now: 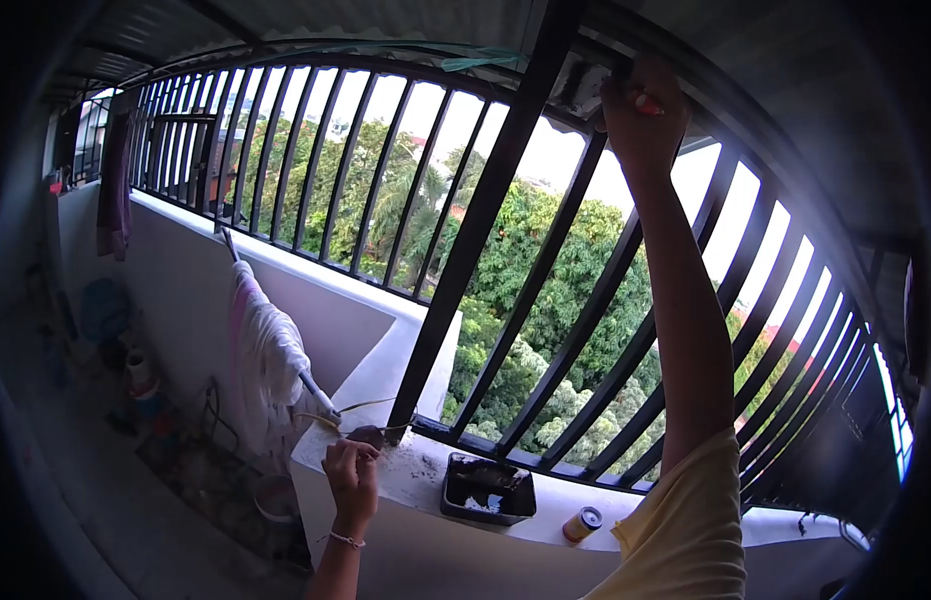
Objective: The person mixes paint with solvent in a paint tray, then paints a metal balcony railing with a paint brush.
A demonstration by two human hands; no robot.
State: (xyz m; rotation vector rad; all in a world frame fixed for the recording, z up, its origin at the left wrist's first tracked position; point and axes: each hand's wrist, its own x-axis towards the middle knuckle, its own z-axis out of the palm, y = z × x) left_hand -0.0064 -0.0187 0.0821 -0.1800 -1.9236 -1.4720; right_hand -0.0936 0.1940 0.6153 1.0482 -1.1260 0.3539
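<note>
My right hand (pixel 645 115) is raised to the dark top rail of the window bars. Its fingers are closed, with a small reddish-orange spot showing at them; what they hold is hidden. My left hand (pixel 352 480), with a bracelet at the wrist, is low by the white ledge (pixel 410 475). The fingers curl together, and I cannot make out anything in them. Just beyond lies a dark rounded lump (pixel 366 435) at the foot of a thick black post (pixel 475 250). A black rectangular tray (pixel 489 515), wet and dark inside, sits on the ledge beside a small can (pixel 582 525).
Slanted black bars (pixel 530 345) run along the ledge, with trees outside. A string mop (pixel 270 325) hangs at the left, its pole reaching toward the ledge. A bucket (pixel 275 497) and clutter stand on the floor below. Green strips (pixel 480 60) hang near the roof.
</note>
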